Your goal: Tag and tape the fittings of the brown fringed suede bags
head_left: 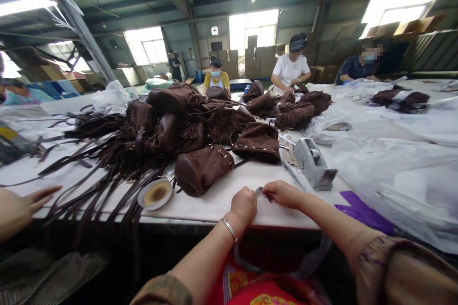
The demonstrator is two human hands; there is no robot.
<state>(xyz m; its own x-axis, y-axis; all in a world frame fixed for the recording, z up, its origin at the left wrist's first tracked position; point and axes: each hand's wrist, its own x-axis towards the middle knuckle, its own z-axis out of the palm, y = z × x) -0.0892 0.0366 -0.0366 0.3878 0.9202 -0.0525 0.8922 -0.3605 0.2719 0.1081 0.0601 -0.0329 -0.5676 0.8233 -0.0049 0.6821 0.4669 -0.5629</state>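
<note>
Close to the table's front edge, my left hand [244, 206] is closed, with a silver bracelet at the wrist. My right hand [284, 194] pinches just to its right. Between the fingertips shows a small greyish piece [258, 191], too small and covered to name. Just beyond my hands a dark brown drawstring bag [203, 170] lies on its side. Another brown bag [256, 143] with metal eyelets rests behind it. A grey tape dispenser [314, 164] stands beyond my right hand.
A large heap of brown bags [164, 124] with trailing straps covers the left middle. A shallow dish [155, 194] holds something brownish. Clear plastic [404, 176] and purple plastic [361, 207] lie right. A neighbour's hand [37, 198] reaches in left; several people work across the table [229, 217].
</note>
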